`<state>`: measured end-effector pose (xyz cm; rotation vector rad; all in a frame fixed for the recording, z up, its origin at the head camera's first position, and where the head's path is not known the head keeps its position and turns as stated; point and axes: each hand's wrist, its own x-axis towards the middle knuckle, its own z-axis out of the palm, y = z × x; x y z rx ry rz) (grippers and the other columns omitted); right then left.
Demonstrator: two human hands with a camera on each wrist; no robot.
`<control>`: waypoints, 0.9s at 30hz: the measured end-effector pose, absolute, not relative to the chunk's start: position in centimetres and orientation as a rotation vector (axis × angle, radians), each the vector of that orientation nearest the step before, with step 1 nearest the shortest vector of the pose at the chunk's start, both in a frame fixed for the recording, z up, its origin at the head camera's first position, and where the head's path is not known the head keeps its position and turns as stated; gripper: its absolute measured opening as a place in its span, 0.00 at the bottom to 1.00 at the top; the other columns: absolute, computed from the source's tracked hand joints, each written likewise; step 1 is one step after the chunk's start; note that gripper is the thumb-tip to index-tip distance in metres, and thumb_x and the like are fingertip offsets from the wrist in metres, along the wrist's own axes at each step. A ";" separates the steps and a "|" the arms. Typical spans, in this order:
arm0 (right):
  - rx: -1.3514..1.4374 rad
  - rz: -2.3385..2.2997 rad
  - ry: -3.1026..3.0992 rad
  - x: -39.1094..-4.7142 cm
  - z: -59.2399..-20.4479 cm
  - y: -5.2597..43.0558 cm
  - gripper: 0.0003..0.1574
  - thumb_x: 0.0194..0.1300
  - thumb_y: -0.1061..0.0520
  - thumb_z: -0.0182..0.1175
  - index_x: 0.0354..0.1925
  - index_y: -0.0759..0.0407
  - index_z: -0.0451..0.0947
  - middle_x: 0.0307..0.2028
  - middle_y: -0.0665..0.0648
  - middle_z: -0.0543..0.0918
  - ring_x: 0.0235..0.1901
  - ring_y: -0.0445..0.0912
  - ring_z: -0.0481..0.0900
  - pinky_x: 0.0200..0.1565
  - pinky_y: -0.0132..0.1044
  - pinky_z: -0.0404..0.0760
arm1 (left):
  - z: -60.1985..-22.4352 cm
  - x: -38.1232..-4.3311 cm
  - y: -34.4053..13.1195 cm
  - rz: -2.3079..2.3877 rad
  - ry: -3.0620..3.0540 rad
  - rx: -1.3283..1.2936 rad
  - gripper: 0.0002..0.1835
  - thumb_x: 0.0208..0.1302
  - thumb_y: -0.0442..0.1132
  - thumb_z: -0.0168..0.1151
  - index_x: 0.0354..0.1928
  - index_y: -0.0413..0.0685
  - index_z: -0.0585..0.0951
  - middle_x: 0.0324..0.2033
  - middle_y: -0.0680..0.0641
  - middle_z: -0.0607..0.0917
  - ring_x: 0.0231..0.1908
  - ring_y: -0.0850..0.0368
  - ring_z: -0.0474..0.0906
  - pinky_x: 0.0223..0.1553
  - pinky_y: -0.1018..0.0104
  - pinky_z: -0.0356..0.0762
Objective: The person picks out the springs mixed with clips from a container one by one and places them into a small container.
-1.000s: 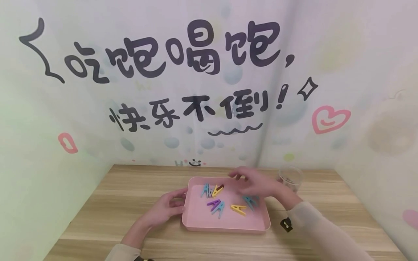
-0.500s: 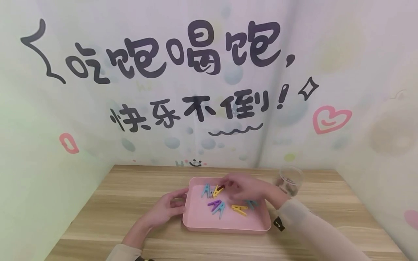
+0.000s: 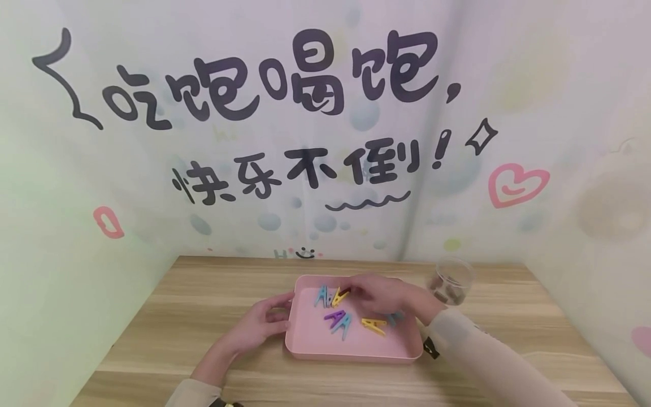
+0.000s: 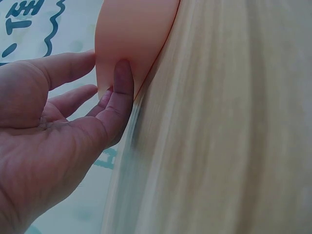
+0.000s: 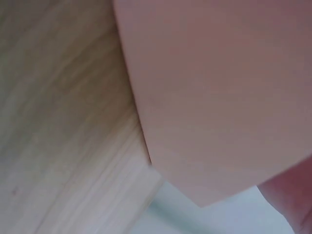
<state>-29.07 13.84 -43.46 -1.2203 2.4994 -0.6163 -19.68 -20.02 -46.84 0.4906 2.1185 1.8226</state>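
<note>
A shallow pink tray stands on the wooden table and holds several clothespins. My left hand rests against the tray's left wall; in the left wrist view its fingertips touch the outer side. Over the far part of the tray, my right hand reaches down to a yellow clothespin with a small dark brown piece at its end. Whether the fingers pinch it is hidden. Nearby lie a purple clothespin, blue clothespins and another yellow clothespin.
Behind the right forearm, a clear plastic cup holds several dark brown pieces. A black clip-like thing shows beside the tray's right side, partly behind the sleeve. White printed cloth hangs along the table's back edge.
My right hand has moved left and down inside the tray, to the far yellow clothespin with the dark piece. The left hand stays against the tray.
</note>
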 end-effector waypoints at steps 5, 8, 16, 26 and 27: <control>-1.152 -0.595 2.530 -29.0 -43.4 13.9 0.26 0.78 0.61 0.60 0.70 0.48 0.77 0.57 0.43 0.83 0.54 0.42 0.80 0.60 0.40 0.82 | -46.8 -19.6 -20.0 1.810 2.137 0.485 0.37 0.74 0.25 0.61 0.79 0.27 0.58 0.69 0.26 0.70 0.65 0.29 0.75 0.59 0.60 0.84; -1.135 -0.595 2.526 -28.9 -43.4 14.0 0.25 0.74 0.60 0.64 0.66 0.46 0.79 0.51 0.43 0.84 0.48 0.42 0.80 0.51 0.38 0.84 | -46.8 -19.7 -20.0 1.807 2.140 0.484 0.37 0.75 0.25 0.61 0.79 0.27 0.58 0.69 0.26 0.70 0.65 0.29 0.75 0.59 0.60 0.84; -1.144 -0.513 2.532 -28.9 -43.6 14.2 0.25 0.71 0.55 0.70 0.62 0.37 0.81 0.44 0.39 0.83 0.41 0.39 0.78 0.44 0.35 0.82 | -46.8 -19.6 -19.9 1.810 2.145 0.482 0.36 0.74 0.25 0.60 0.79 0.27 0.58 0.69 0.26 0.70 0.64 0.30 0.76 0.59 0.58 0.85; -1.109 -0.512 2.534 -28.5 -43.6 14.2 0.19 0.70 0.54 0.72 0.56 0.35 0.84 0.41 0.38 0.83 0.39 0.38 0.78 0.43 0.35 0.82 | -46.5 -19.4 -19.9 1.848 2.106 0.498 0.37 0.74 0.24 0.61 0.79 0.26 0.57 0.68 0.25 0.69 0.64 0.29 0.76 0.59 0.55 0.85; -1.104 -0.514 2.536 -28.5 -43.6 14.2 0.19 0.69 0.54 0.73 0.54 0.35 0.84 0.40 0.38 0.83 0.39 0.38 0.78 0.42 0.36 0.82 | -46.5 -19.4 -19.9 1.855 2.100 0.497 0.37 0.74 0.24 0.61 0.79 0.26 0.57 0.68 0.25 0.69 0.64 0.29 0.76 0.59 0.55 0.85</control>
